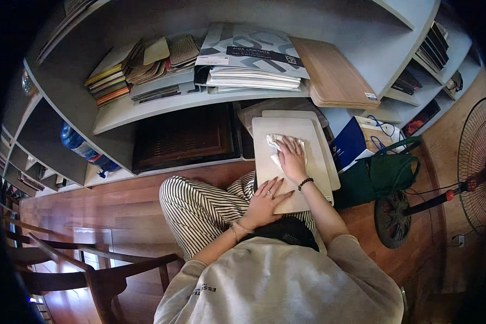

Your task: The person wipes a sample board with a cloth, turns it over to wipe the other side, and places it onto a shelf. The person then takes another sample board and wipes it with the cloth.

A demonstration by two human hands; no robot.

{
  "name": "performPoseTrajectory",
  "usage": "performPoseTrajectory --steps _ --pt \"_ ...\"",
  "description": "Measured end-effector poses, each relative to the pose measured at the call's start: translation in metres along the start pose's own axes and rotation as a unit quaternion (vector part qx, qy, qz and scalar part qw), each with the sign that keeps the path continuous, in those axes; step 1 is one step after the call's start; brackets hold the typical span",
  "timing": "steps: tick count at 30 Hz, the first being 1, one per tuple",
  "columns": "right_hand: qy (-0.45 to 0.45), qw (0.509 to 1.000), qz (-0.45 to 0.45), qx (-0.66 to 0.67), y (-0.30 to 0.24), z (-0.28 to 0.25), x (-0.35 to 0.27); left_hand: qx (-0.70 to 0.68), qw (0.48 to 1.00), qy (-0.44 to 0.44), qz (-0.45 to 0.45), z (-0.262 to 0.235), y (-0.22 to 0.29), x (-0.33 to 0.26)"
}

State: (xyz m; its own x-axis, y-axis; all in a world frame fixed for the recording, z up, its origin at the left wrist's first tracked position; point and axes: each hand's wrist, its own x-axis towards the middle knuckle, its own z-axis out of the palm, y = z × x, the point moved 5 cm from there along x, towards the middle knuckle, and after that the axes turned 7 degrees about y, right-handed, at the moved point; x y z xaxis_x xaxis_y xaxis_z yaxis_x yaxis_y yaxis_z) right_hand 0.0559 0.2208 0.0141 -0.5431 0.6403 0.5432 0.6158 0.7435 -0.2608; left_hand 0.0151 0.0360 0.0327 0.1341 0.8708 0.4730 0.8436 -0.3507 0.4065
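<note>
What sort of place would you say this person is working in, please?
Probably a materials showroom or design office: grey shelves hold stacked sample books and wood boards, and the right hand presses a white cloth on a pale board, steadied by the left hand.

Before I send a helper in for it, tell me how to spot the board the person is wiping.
Start at the grey shelving; below its lower shelf, pale boards lean. The pale board rests on the person's striped lap. Unlike its neighbours, the right hand presses a white cloth on it.
</note>
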Motion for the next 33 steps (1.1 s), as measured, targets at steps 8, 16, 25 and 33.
performPoseTrajectory --steps 8,16,25,33 --pt "-0.032 0.999 -0.035 0.014 -0.019 -0.016 -0.030 -0.011 1.000 -0.008 -0.004 0.003 -0.004 -0.002" --pt "-0.054 0.997 -0.037 0.027 -0.005 -0.004 -0.003 0.010 1.000 -0.010 -0.001 -0.002 0.002 0.004" --pt "-0.029 0.999 -0.013 -0.001 -0.001 0.016 0.020 -0.005 1.000 -0.009 -0.009 0.000 -0.002 0.002" --pt "-0.049 0.996 -0.059 0.050 -0.022 -0.007 -0.020 -0.011 1.000 -0.009 -0.006 0.002 -0.005 -0.002"
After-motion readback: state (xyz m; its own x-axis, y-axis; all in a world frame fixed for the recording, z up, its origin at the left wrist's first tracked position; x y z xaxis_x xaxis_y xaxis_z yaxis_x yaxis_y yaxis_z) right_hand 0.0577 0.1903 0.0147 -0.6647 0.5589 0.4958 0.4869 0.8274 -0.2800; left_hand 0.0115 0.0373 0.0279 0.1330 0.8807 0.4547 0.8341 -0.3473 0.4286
